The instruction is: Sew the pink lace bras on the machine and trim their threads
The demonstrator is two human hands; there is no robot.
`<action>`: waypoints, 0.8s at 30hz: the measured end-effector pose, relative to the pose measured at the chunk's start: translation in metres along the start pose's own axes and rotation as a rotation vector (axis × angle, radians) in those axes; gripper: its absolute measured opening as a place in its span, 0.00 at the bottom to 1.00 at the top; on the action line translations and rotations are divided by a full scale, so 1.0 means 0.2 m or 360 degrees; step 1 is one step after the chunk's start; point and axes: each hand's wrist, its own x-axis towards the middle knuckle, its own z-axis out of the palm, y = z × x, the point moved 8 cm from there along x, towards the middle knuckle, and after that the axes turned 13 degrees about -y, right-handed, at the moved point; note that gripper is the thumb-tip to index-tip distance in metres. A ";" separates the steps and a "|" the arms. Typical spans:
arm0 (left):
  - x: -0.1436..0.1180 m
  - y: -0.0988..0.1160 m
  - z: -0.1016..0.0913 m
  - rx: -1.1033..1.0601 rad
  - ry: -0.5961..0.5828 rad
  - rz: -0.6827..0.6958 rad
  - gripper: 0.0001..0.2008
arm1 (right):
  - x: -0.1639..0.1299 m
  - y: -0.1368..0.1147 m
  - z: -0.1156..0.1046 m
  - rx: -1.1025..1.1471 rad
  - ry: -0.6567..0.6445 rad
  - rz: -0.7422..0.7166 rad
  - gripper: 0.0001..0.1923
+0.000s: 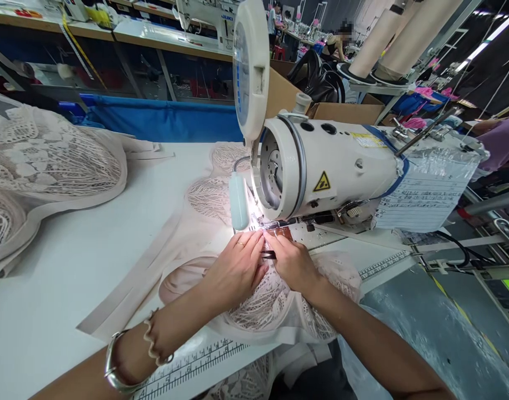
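Left hand (236, 266) and right hand (293, 262) press flat, fingers together, on lace garment (263, 303); at twelve o'clock, glare hides the sewing machine (321, 172) needle.

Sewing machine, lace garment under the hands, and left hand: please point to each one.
sewing machine (338, 166), head view, on its white body.
lace garment (263, 305), head view, on the lace cup below the hands.
left hand (238, 269), head view, on its back.
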 end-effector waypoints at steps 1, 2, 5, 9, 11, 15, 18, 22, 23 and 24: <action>0.00 0.00 0.00 0.0019 -0.0003 -0.0020 0.25 | 0.00 0.00 0.00 0.0003 -0.0014 0.0013 0.28; 0.00 -0.01 0.00 0.0036 -0.0013 -0.0040 0.25 | 0.00 0.00 0.00 0.0007 -0.0026 0.0022 0.29; 0.00 -0.01 0.01 0.0090 -0.0046 -0.0073 0.25 | 0.01 0.00 -0.01 0.0026 -0.0053 0.0033 0.30; 0.00 -0.01 0.01 0.0155 -0.0046 -0.0085 0.25 | 0.01 0.00 -0.01 0.0053 -0.0043 0.0032 0.29; 0.00 -0.01 0.01 0.0168 -0.0051 -0.0090 0.24 | 0.00 0.01 -0.01 0.0070 0.0001 0.0019 0.29; -0.01 0.00 0.00 0.0199 -0.0006 -0.0062 0.24 | 0.00 0.00 -0.01 0.0088 0.0073 -0.0022 0.28; -0.02 0.02 -0.01 0.0228 0.0040 -0.0016 0.24 | 0.00 0.00 0.00 0.0081 0.0044 -0.0002 0.29; -0.01 0.01 -0.01 0.0165 0.0013 -0.0001 0.23 | 0.00 0.01 0.00 0.0077 -0.0019 0.0062 0.31; -0.01 0.01 0.00 0.0139 -0.0007 -0.0002 0.23 | 0.00 0.01 0.00 0.0079 -0.0021 0.0067 0.31; 0.00 0.00 0.00 0.0113 -0.0028 -0.0002 0.23 | 0.00 0.01 0.00 0.0083 -0.0017 0.0066 0.31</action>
